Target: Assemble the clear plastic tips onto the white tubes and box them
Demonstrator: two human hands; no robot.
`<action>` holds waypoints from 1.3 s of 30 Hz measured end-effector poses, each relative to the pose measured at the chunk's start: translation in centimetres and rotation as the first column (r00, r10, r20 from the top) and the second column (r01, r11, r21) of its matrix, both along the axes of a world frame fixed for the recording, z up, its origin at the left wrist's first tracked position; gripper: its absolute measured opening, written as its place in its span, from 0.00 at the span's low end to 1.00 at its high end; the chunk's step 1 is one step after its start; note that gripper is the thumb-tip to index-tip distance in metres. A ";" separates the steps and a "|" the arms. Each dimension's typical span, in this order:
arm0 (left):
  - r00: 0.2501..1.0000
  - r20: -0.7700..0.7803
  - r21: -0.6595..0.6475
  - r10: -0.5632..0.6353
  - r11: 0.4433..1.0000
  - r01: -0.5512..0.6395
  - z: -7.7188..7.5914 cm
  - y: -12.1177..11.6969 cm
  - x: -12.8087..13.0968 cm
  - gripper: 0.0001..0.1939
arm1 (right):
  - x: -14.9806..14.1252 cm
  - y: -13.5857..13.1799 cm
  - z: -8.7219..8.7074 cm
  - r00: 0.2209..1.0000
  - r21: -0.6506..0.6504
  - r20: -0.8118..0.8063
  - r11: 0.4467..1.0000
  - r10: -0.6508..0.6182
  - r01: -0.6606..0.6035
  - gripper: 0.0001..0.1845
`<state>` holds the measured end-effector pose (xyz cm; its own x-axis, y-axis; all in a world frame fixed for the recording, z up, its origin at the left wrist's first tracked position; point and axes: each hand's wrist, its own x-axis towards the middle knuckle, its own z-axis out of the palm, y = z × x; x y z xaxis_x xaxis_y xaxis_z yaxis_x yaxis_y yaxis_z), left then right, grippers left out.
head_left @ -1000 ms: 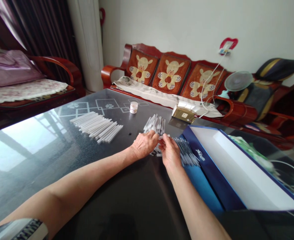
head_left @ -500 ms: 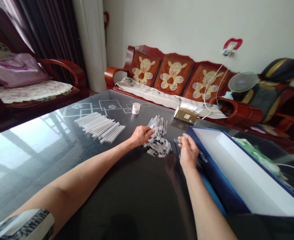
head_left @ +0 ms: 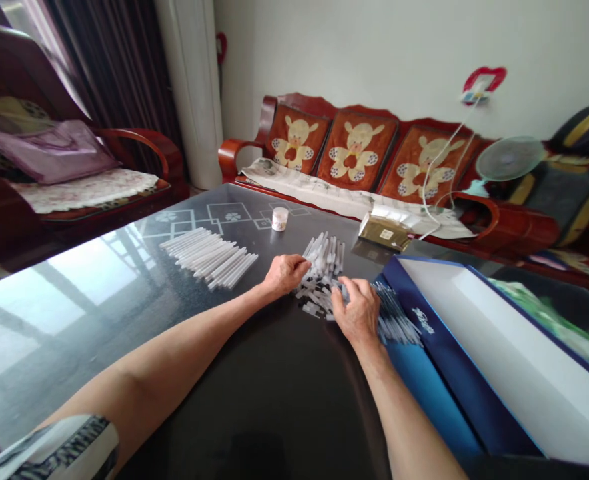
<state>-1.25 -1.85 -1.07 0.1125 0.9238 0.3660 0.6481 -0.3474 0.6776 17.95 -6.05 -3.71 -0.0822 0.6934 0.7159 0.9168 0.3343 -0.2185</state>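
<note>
My left hand (head_left: 285, 275) is closed in a pinch at the left edge of a heap of small white plastic pieces (head_left: 315, 293); whatever its fingertips hold is too small to make out. Reaching over the right side of that heap, my right hand (head_left: 358, 312) has its thumb and forefinger apart. Just beyond both hands lie short white translucent sticks (head_left: 328, 252). Many thin dark-and-clear rods (head_left: 398, 321) rest beside my right hand, on a blue surface (head_left: 424, 387). Long white tubes (head_left: 210, 257) are lined up on the table to the left.
An open blue box with a white inside (head_left: 504, 333) stands on the right of the glossy dark table (head_left: 254, 400). A small white tub (head_left: 280, 219) and a gold tissue box (head_left: 385, 231) sit farther back. Behind is a wooden sofa (head_left: 294, 103).
My right hand has moved left from the thin rods to the heap of white pieces, uncovering the rods. My left hand stays pinched in nearly the same place. The view has shifted slightly.
</note>
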 end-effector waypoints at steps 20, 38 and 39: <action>0.709 -0.685 -0.181 0.168 0.904 -0.388 1.8 1.4 -5.3 0.12 | 0.2 0.9 -0.9 0.981 0.008 -0.125 0.989 0.150 -0.150 0.13; 0.867 -0.492 -0.216 0.074 0.955 -0.204 3.6 9.0 1.7 0.14 | 0.2 0.7 -0.8 0.977 -0.055 -0.168 0.988 0.131 -0.142 0.13; 0.881 -0.467 -0.232 0.074 0.952 -0.202 3.4 9.7 2.3 0.14 | 0.2 0.7 -0.8 0.977 -0.058 -0.171 0.988 0.130 -0.141 0.13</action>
<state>1.07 7.90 2.32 0.0687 0.9966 0.0460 0.9308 -0.0806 0.3565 18.18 -5.35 -4.52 -0.0628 0.7322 0.6782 0.8130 0.4317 -0.3908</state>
